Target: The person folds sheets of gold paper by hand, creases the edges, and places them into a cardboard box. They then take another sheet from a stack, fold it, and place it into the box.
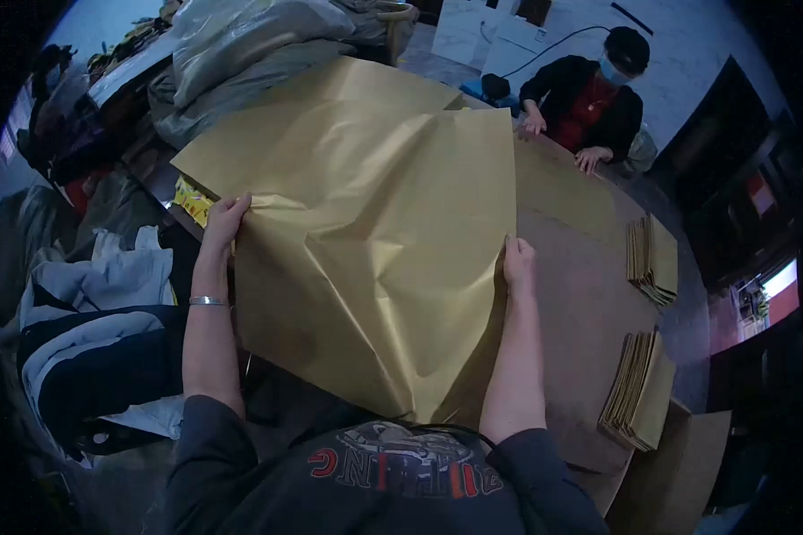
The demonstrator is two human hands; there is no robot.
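A large sheet of golden-brown paper [375, 259] is spread between my hands, creased through its middle, its near edge close to my shirt. My left hand [228, 218] pinches its left edge; a bracelet is on that wrist. On the opposite side, my right hand [518, 265] grips the right edge with closed fingers. More brown paper [330, 98] lies beyond the held sheet, on the table. A bit of yellow printed material [192, 201] shows just past my left hand. The paper hides what is under it.
Across the brown table [567, 312], a co-worker [589, 102] has both hands on a flat brown sheet [567, 183]. Two folded-paper stacks [651, 259] [638, 390] stand at the right edge, near an open carton [678, 473]. Clothes [107, 357] lie left; plastic-wrapped bundles [250, 53] lie behind.
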